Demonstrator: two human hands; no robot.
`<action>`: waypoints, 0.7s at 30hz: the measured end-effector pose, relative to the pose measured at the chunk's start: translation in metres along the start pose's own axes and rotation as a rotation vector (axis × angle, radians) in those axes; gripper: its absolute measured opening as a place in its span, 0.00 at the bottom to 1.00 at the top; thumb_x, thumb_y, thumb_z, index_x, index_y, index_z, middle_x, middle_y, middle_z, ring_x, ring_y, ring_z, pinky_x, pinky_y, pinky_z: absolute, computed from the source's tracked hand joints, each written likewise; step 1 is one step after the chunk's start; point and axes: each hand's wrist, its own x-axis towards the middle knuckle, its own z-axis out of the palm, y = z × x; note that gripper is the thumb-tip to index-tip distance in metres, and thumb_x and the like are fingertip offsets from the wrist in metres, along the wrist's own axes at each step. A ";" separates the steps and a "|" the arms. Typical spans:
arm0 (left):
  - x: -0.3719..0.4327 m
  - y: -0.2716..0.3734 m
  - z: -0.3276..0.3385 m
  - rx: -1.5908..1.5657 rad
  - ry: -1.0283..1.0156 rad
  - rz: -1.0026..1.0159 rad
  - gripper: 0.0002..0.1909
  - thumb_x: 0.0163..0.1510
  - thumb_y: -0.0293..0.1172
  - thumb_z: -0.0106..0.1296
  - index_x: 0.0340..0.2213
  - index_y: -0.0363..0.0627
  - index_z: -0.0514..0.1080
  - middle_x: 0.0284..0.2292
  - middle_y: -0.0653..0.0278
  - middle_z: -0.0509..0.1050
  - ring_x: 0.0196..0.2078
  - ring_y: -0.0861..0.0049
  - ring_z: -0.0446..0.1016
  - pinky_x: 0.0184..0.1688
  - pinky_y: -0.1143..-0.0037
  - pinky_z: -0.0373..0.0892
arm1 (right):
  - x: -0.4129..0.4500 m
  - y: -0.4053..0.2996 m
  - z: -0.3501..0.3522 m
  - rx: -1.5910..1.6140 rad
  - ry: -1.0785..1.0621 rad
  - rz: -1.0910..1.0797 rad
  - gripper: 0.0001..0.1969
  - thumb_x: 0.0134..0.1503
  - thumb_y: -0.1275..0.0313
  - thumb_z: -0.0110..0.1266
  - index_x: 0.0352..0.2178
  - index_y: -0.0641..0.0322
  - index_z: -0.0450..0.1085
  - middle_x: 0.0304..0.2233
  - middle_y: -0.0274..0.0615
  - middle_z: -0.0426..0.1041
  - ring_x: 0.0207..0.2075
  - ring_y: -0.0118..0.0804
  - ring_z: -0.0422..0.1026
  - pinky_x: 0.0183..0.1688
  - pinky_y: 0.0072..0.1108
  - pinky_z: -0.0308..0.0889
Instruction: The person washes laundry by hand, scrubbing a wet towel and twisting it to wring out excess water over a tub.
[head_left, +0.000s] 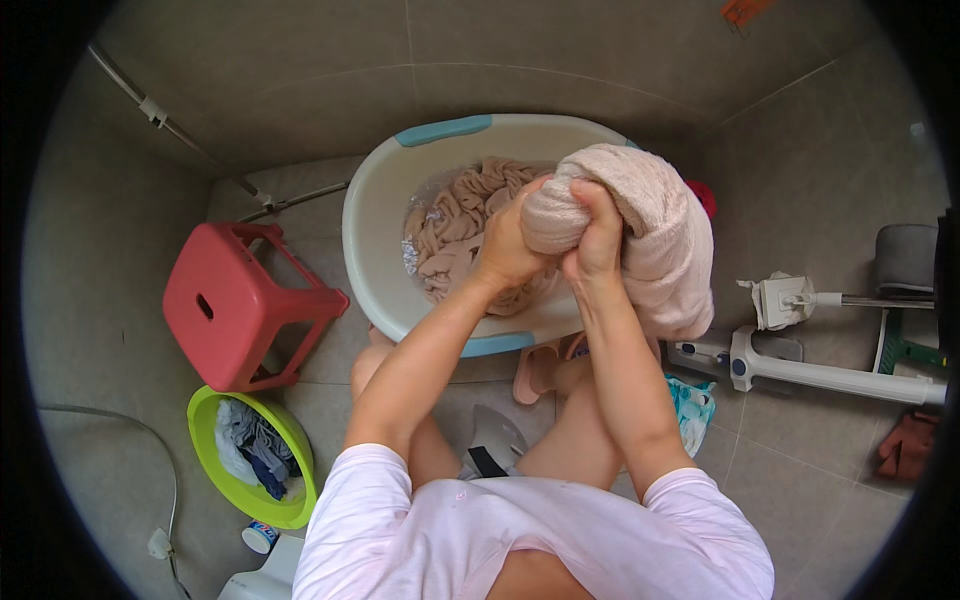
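Both of my hands grip a thick, pale pink cloth above the right half of a white plastic tub. My left hand closes around the bunched end from the left. Close beside it, my right hand holds the same bunch from the right. The rest of the cloth is folded over on the right and hangs across the tub's rim. Below my hands, a wet beige cloth lies crumpled in water in the tub. My forearms and the raised cloth hide part of the tub's inside.
To the left stand a pink plastic stool and a lime-green basin with clothes in it. A metal pole leans at the left wall. On the right are a white mop-like handle and a teal-and-white packet.
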 end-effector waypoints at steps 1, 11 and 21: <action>0.001 -0.001 -0.002 -0.055 -0.075 -0.014 0.33 0.33 0.31 0.61 0.44 0.41 0.63 0.36 0.55 0.72 0.40 0.63 0.70 0.44 0.71 0.64 | 0.004 0.001 -0.004 -0.045 -0.090 0.018 0.12 0.43 0.73 0.53 0.33 0.63 0.67 0.31 0.36 0.68 0.34 0.28 0.67 0.39 0.19 0.63; 0.002 -0.013 -0.003 -0.466 -0.299 -0.330 0.24 0.32 0.23 0.61 0.35 0.39 0.67 0.34 0.65 0.72 0.36 0.80 0.70 0.39 0.77 0.66 | 0.018 0.008 -0.007 -0.368 -0.242 -0.052 0.09 0.43 0.72 0.53 0.29 0.65 0.70 0.28 0.34 0.69 0.32 0.26 0.67 0.37 0.18 0.62; -0.013 0.027 -0.010 -0.402 -0.232 -0.525 0.31 0.35 0.24 0.61 0.43 0.39 0.60 0.39 0.61 0.68 0.42 0.76 0.67 0.43 0.75 0.64 | 0.012 0.003 -0.011 -0.333 -0.343 0.053 0.12 0.41 0.75 0.48 0.30 0.65 0.69 0.29 0.35 0.69 0.33 0.28 0.67 0.38 0.20 0.62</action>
